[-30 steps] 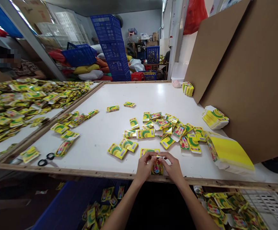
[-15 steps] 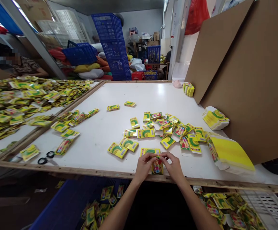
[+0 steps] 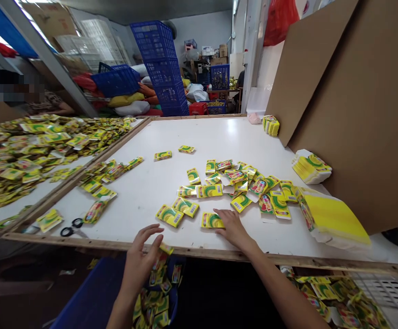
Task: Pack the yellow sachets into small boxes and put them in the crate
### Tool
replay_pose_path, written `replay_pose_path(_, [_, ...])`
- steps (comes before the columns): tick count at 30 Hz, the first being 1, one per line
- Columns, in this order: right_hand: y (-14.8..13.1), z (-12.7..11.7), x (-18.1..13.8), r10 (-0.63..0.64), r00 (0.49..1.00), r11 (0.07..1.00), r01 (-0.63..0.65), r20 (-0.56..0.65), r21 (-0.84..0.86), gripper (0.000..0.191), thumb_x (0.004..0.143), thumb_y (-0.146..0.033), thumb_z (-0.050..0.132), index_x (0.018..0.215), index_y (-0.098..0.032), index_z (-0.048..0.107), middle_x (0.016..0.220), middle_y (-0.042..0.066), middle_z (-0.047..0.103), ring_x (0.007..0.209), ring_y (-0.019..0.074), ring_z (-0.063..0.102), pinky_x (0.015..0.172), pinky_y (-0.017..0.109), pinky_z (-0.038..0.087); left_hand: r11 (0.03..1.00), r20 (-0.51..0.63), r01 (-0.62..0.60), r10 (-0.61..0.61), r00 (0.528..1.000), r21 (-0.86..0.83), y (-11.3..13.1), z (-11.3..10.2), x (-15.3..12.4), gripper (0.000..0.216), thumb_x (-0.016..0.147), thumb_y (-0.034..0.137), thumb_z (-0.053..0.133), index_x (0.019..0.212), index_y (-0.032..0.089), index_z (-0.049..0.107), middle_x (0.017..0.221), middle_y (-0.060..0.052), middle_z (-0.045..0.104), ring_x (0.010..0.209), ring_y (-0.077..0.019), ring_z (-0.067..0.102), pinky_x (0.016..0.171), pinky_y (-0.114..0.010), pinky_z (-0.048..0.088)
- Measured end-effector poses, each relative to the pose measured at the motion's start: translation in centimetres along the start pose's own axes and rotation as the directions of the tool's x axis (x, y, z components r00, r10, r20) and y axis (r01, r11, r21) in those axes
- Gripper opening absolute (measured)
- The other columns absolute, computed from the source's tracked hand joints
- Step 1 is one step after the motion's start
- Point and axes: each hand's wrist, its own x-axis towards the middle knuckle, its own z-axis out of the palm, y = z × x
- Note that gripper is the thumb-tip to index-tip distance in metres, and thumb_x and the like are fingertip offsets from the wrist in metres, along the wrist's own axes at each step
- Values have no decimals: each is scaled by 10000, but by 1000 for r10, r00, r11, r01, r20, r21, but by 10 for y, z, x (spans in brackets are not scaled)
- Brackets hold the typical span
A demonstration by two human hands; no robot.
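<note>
My left hand [image 3: 145, 253] is over the table's front edge, fingers apart and holding nothing. Just below its fingertips a small yellow carton [image 3: 165, 249] hangs blurred in the air above the blue crate [image 3: 85, 292], which has many cartons in it. My right hand [image 3: 233, 230] lies on the tabletop, thumb and fingers around the right end of a flat yellow-and-green carton [image 3: 209, 220]. Two similar cartons [image 3: 169, 215] lie to the left of it. Behind my right hand is a loose pile of cartons [image 3: 241, 180], some with open white flaps.
Black-handled scissors [image 3: 71, 227] lie at the front left of the white table [image 3: 133, 201]. Stacks of flat yellow cartons [image 3: 332, 219] stand at the right by cardboard sheets [image 3: 363, 100]. A wooden strip [image 3: 113, 148] divides off a large heap [image 3: 41, 146]; a person [image 3: 48, 100] sits behind it.
My hands have parted. The carton they held together has left them, and my left hand has moved left over the crate. My right hand has moved onto the carton lying behind.
</note>
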Motion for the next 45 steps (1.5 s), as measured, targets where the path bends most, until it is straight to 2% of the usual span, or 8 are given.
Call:
replay_pose_path(3, [-6,10,0,56,998,976,-52,-13,212,438,758,-290,680,1178,-232,568,1128,92,643,1054,258,583,915,444,434,999,-65,28,-30,997,-28,-2,4,-5,289,782,410,603,977,197,615,1091,-82,623,1043,-257,574,956,-443,430])
replay_pose_path(7, [-15,16,-10,131,990,732,-125,41,670,332,899,-424,472,1147,-213,534,986,78,684,879,201,656,736,342,535,880,135,150,-99,986,-451,2,76,-11,427,782,334,633,1148,212,451,1112,-95,596,989,-217,613,851,-391,504])
replay_pose_path(12, [-9,11,-25,193,981,694,-135,-3,707,305,872,-439,511,1079,-216,532,955,79,686,880,217,662,773,373,538,744,258,223,-70,964,-629,15,144,-10,470,767,288,656,1174,219,431,1008,-55,596,869,-176,631,780,-341,520])
replay_pose_path(18, [8,0,-38,245,968,655,-120,-59,746,401,852,-318,523,1216,-249,369,952,60,676,803,180,676,725,326,544,765,383,232,20,924,-600,22,149,-6,478,767,296,658,1198,248,456,1008,-26,560,837,-144,611,786,-301,509])
replay_pose_path(28, [14,-14,-37,241,970,796,-171,-45,581,289,850,-357,537,1108,-227,532,838,17,647,738,178,639,691,304,520,764,560,315,73,825,-564,22,156,0,371,684,317,738,1006,171,626,850,-37,660,732,-159,593,694,-287,493])
replay_pose_path(34, [22,-17,-32,185,981,831,-124,-59,543,248,879,-366,501,960,-212,677,952,60,666,899,211,622,805,325,496,798,484,227,92,870,-559,25,168,2,300,765,341,664,1013,173,668,924,-60,663,775,-170,595,730,-291,490])
replay_pose_path(41, [24,-17,-34,247,944,850,-103,-219,517,289,872,-357,526,1110,-218,616,884,38,674,807,182,631,756,299,499,579,451,328,78,889,-746,27,180,6,335,715,267,726,1021,196,611,895,-46,678,836,-182,625,767,-295,488])
replay_pose_path(45, [16,-20,-35,154,964,896,-44,-216,441,213,863,-371,546,913,-219,687,914,54,687,853,199,622,750,305,489,689,444,263,95,891,-675,31,176,4,208,768,284,675,936,166,648,916,-69,683,864,-187,619,794,-293,478])
